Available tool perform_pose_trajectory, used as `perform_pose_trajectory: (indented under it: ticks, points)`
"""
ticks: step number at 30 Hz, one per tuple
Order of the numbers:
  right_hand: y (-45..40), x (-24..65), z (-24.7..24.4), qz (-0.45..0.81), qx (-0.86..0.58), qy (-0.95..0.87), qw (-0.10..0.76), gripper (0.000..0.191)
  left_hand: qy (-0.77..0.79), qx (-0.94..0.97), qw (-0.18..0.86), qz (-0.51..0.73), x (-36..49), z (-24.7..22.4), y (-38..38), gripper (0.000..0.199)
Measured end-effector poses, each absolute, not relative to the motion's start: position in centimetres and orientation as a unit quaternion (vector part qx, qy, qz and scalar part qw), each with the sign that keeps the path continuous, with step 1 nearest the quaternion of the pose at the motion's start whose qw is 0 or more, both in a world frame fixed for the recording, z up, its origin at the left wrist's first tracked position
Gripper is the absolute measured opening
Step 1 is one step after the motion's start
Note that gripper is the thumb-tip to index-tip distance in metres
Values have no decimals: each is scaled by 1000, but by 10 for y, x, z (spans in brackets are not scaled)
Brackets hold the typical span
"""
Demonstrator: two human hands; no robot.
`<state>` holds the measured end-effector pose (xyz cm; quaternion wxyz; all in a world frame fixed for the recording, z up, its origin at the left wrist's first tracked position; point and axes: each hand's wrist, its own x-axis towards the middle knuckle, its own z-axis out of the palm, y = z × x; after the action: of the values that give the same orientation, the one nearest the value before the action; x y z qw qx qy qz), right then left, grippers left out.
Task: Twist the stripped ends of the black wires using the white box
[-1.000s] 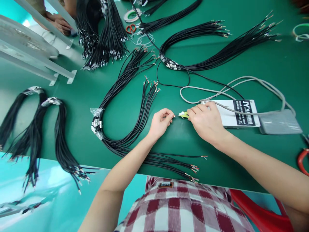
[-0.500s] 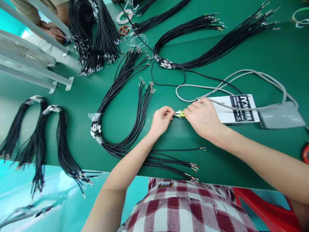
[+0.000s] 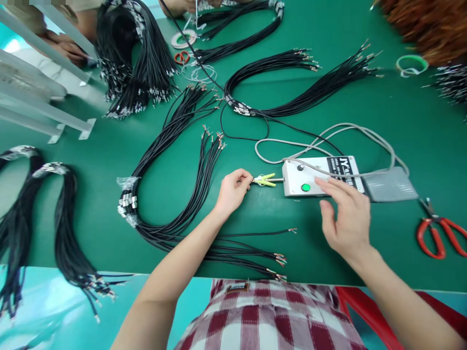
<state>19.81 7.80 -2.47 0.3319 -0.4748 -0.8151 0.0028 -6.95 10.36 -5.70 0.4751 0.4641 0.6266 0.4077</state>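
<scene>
My left hand point(image 3: 233, 191) is closed in a pinch at the left end of a yellow-green clip point(image 3: 268, 179); what lies between its fingertips is too small to make out. The clip sits on a short metal rod coming from a white box point(image 3: 294, 183) with a green button point(image 3: 305, 187), a black knob and a dark printed label. My right hand point(image 3: 346, 218) is open, fingers spread, its fingertips over the front side of the box. A bundle of black cables point(image 3: 156, 146) with bare wire ends curves to the left of my left hand.
Red-handled pliers point(image 3: 434, 233) lie at the right, near a grey foot pedal point(image 3: 392, 185) with its grey cord. More black cable bundles point(image 3: 328, 90) lie farther back. A tape roll point(image 3: 412, 65) and brown wires point(image 3: 423, 24) are at far right. Another person's hands point(image 3: 69, 48) show top left.
My right hand has let go of the clip, moved right and opened over the box. My left hand stays at the clip's end. The view has swung to the right.
</scene>
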Motion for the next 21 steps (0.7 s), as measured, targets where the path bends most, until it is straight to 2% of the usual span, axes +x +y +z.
perform_pose_trajectory:
  ticks: [6,13,21]
  points:
    - [64,190,-52,-23,-483,-813,325,38,635,468,458,410,-68,-60,103,15]
    - [73,194,-64,-50,-478,-795,371,40,644,446,442,437,-84,-62,99,19]
    - [58,184,-52,33,-422,-813,399,36,525,373,587,491,-89,-32,80,32]
